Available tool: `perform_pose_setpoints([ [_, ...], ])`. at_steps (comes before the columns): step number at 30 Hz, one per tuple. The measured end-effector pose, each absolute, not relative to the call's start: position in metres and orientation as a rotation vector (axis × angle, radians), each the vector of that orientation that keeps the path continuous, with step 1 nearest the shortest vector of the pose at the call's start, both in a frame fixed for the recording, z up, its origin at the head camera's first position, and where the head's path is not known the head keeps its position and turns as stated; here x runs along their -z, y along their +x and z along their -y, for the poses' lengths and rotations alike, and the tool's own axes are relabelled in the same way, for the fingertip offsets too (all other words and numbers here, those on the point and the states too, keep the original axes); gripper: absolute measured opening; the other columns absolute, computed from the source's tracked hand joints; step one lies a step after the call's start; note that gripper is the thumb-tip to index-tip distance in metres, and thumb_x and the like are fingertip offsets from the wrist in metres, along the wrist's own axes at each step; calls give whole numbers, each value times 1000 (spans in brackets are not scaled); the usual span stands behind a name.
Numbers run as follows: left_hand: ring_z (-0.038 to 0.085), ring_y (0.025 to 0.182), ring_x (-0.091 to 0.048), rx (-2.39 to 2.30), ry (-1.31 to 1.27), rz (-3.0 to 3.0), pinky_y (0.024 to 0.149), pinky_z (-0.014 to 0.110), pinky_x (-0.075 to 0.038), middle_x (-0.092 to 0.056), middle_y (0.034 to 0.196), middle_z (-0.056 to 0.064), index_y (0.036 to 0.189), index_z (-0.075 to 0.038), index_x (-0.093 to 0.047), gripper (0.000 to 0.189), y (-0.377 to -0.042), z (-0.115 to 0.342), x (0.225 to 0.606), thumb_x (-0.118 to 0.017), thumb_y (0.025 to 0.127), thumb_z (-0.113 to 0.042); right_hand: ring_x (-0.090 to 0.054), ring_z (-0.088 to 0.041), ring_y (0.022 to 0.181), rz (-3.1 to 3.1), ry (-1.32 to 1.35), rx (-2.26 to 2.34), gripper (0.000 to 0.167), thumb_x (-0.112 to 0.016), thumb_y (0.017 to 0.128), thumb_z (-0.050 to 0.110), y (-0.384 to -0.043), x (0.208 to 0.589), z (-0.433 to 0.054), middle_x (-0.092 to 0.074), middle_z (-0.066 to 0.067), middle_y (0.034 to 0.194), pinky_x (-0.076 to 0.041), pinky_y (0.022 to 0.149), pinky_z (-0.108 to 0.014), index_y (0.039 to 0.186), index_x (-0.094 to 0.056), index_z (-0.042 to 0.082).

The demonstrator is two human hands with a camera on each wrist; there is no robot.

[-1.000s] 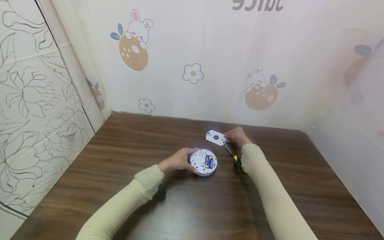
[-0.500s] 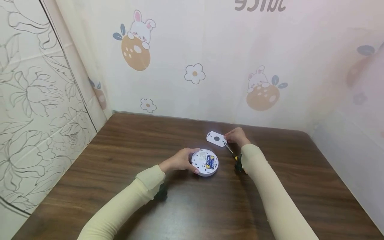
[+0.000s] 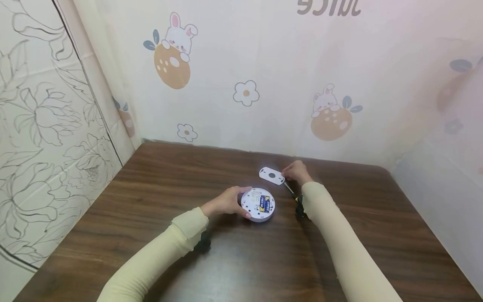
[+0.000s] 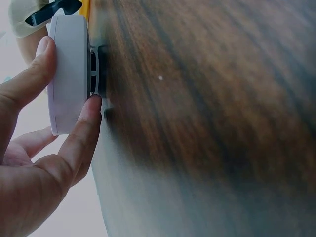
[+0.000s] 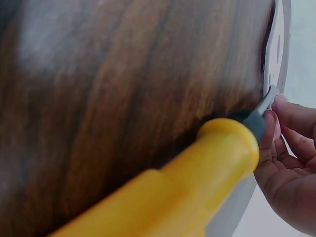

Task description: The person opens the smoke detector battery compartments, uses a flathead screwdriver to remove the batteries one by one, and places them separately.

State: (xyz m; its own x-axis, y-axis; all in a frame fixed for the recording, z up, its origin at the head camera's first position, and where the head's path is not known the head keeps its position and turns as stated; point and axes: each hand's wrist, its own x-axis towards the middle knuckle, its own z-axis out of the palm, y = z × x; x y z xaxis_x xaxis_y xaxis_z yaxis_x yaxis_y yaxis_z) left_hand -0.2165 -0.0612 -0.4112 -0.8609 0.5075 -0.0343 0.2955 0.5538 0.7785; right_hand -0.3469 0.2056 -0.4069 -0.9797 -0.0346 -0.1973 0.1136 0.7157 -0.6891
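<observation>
My left hand point(image 3: 228, 201) grips the near-left rim of a round white smoke detector point(image 3: 250, 205), its thumb and fingers spread around the edge. Batteries point(image 3: 264, 204) with blue and yellow wrappers show in the detector's upturned face. In the left wrist view the detector point(image 4: 69, 74) is seen edge-on, just above the table. Farther back, my right hand point(image 3: 297, 172) pinches the right end of a flat white mounting plate point(image 3: 266, 172) with a round hole in its middle. A screwdriver point(image 3: 288, 188) lies beneath my right wrist, its tip by the plate; its yellow handle point(image 5: 197, 173) fills the right wrist view.
The brown wood-grain table point(image 3: 188, 176) spreads around both hands. Behind it hangs a pale curtain point(image 3: 279, 117) with rabbit prints. Another curtain point(image 3: 49, 126) with flower outlines stands at the left. Dark straps show at both wrists.
The head view has shifted slightly. My right hand and the plate have moved a little to the left; the left hand and the detector stay nearly still.
</observation>
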Motion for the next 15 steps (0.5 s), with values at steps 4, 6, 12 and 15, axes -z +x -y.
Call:
perform_pose_setpoints([
  [4,27,130,-41,-1208,662,-2533,111,41,-31,-44,142,16,143,-2,-41,90,-217,61,412,-88,68,-18,-63,-18,69,-2741,5,1079,21,-68,86,4,-343,403,-206,-69,-19,91,-55,65,-26,103,-68,-9],
  [6,27,129,-41,-1206,653,-2530,111,42,-31,-44,142,15,143,-2,-41,90,-217,61,413,-88,68,-19,-63,-19,70,-2748,-28,1050,21,-66,87,3,-340,401,-208,-69,-19,91,-56,64,-26,104,-68,-10],
  [12,27,127,-43,-1191,657,-2546,110,42,-32,-45,142,16,142,-2,-41,90,-217,60,412,-88,68,-19,-64,-30,86,-2755,-124,977,23,-61,92,4,-328,390,-216,-66,-24,102,-58,76,-38,110,-65,-10],
  [15,26,128,-43,-1203,662,-2538,111,41,-32,-45,142,15,142,-1,-41,90,-217,61,411,-88,67,-18,-63,-34,93,-2750,-145,958,25,-60,93,6,-321,385,-218,-64,-25,108,-56,81,-42,112,-64,-9],
])
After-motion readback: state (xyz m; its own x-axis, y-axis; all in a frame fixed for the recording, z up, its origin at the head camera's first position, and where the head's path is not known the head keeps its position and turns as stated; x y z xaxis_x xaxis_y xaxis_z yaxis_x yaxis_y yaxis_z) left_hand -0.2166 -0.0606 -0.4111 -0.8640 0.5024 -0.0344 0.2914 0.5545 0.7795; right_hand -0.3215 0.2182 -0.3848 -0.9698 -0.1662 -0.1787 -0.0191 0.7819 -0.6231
